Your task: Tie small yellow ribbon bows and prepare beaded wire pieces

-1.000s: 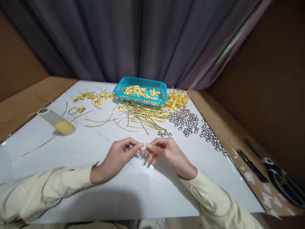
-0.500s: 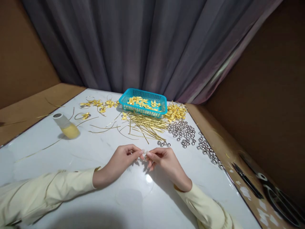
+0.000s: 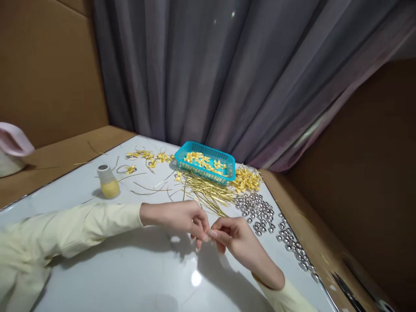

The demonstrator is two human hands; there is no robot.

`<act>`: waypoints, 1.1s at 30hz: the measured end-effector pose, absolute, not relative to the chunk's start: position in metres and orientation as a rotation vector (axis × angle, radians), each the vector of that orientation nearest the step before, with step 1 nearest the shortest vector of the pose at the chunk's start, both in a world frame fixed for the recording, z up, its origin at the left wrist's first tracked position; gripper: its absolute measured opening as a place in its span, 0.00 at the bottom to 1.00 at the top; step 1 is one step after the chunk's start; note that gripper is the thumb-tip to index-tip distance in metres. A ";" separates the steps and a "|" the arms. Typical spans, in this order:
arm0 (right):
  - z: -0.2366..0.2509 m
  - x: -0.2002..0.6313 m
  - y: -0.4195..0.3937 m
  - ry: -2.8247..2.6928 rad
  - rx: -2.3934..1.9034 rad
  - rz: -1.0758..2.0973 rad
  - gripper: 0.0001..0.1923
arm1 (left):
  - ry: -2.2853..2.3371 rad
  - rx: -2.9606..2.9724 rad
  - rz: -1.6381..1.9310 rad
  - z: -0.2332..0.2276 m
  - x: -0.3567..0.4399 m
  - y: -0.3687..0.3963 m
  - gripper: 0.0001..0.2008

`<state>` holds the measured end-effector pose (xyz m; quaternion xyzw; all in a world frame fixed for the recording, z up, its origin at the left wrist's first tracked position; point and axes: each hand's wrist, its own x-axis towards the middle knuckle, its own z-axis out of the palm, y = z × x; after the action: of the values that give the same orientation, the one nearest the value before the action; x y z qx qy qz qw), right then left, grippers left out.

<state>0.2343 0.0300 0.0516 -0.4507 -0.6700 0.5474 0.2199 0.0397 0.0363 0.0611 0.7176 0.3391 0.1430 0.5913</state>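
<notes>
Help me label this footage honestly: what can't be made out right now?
Head view: anything pinched between the left hand and right hand, too small and hidden by them.
Head view: full shape of the pink object, cut off by the left edge.
Head view: rest of the black tool, cut off by the bottom edge.
Head view: exact count of silver pieces, too small and crowded.
</notes>
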 end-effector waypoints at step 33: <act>0.081 0.239 0.035 -1.326 -0.852 2.015 0.07 | 1.151 1.676 0.726 0.080 0.043 0.029 0.07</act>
<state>0.2387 0.0350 0.0814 -0.3190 -0.4964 0.7543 0.2877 0.0432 0.0287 0.0799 0.6844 0.4699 0.2965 0.4720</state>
